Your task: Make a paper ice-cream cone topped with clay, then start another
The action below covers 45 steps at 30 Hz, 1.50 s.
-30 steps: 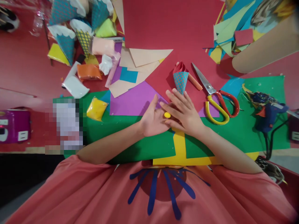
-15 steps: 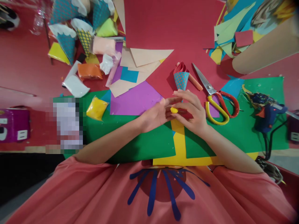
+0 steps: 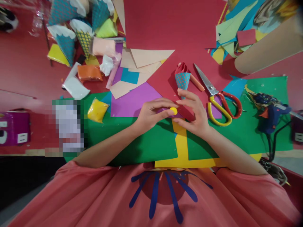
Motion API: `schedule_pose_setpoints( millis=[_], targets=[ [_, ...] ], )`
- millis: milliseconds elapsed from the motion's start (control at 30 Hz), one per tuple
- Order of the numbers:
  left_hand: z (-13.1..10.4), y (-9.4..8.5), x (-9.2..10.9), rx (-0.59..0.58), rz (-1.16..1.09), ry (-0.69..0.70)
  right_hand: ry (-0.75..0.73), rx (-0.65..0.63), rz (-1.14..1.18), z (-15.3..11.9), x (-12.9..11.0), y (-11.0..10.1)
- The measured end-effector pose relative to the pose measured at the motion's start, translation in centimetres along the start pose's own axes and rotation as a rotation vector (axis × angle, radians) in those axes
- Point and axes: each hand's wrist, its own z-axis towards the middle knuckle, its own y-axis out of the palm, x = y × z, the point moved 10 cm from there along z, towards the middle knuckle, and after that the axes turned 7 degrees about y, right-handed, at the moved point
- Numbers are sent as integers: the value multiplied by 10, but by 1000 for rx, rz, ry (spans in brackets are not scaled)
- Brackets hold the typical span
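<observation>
A small yellow clay ball (image 3: 173,111) is pinched between the thumb and fingers of my left hand (image 3: 151,113). Just to its right, my right hand (image 3: 195,115) is open, thumb and fingers apart, with nothing in its grasp. Beyond my right fingertips lies a small blue patterned paper cone (image 3: 182,80) with a red folded piece in its mouth; its tip is partly hidden by my fingers. A short orange-pink stick (image 3: 197,82) lies against the cone. Scissors (image 3: 214,91) with one red and one yellow handle rest right of my right hand.
A yellow clay packet (image 3: 98,110) sits left on the green sheet (image 3: 142,142). Several clay packets and patterned cones (image 3: 63,41) crowd the upper left. At right are a blue glue gun (image 3: 272,116), a cardboard tube (image 3: 267,47) and paper scraps (image 3: 230,37).
My left hand has turned from palm up to a pinch on the yellow clay ball. My right hand has let go of the ball, and its fingers have spread.
</observation>
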Motion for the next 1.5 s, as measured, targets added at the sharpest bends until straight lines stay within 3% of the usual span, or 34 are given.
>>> schedule_pose_setpoints(
  millis=[100,267,500,733,967,1267,1500],
  targets=[
    [-1,-3,19,-10,158,242,133,3,218,2,9,-2],
    [-9,2,31,-40,376,445,394,-222,563,0,22,26],
    [-10,7,40,-65,482,492,678,-232,935,-13,39,48],
    [-12,3,45,-15,587,546,765,-312,1200,-18,34,65],
    [-12,9,38,-98,628,484,843,-323,1195,-22,38,69],
    [-14,9,46,-44,613,545,866,-315,1249,-25,38,73],
    [-11,11,39,-89,564,472,881,-351,1234,-24,36,71]
  ],
)
